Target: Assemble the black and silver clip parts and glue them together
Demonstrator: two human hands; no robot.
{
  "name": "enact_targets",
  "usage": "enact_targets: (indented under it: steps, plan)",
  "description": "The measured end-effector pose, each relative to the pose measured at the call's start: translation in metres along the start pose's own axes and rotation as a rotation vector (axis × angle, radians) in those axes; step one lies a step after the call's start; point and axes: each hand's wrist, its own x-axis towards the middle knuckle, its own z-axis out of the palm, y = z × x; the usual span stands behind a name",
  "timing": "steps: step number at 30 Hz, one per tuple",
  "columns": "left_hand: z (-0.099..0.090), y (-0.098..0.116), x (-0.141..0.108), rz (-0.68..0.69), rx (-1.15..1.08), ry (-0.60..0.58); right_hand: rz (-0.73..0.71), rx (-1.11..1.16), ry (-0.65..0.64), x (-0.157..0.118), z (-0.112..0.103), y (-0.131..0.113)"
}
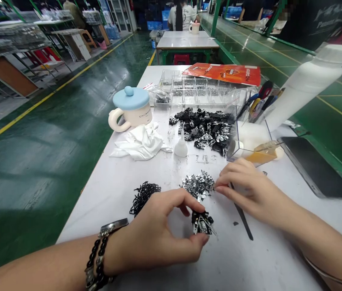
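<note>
My left hand (159,226) pinches a small black part with silver metal arms (202,223) between thumb and forefinger above the white table. My right hand (250,190) has its thumb and fingertips together at the right edge of a pile of small silver metal pieces (199,185); whatever lies between them is too small to make out. Under and beside that hand a dark, slim tool like tweezers (243,220) lies on the table. A heap of small black loop-like pieces (146,194) is behind my left hand, partly covered by it.
Black-and-silver assemblies (204,125) lie heaped farther back, before a clear compartment tray (189,95). A lidded mug (133,109), white cloth (142,143) and small squeeze bottle (181,147) stand left; a clear pen holder (240,155), white bottle (307,87) and phone (316,165) are right.
</note>
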Motion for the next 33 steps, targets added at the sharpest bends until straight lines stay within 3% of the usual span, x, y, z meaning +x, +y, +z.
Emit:
enact_targets:
  steps: [3,6,12,20,25,33]
  plan:
    - [0.000,-0.004,-0.001,0.030,-0.131,-0.010,0.151,0.405,0.070,-0.001,0.000,-0.009]
    - [-0.001,-0.005,-0.002,0.034,-0.317,-0.060,0.243,0.556,0.050,-0.001,0.005,-0.017]
    - [-0.002,-0.003,-0.006,-0.037,-0.593,-0.141,0.158,0.527,0.168,0.000,0.013,-0.019]
    - [0.000,-0.006,-0.006,-0.029,-0.682,-0.125,0.045,0.262,0.429,-0.005,0.024,-0.026]
    - [0.002,-0.006,-0.008,0.027,-0.610,-0.102,-0.111,0.128,0.432,-0.005,0.023,-0.032]
    - [0.000,-0.005,-0.005,0.136,-0.422,-0.054,-0.092,0.088,0.399,-0.008,0.022,-0.033]
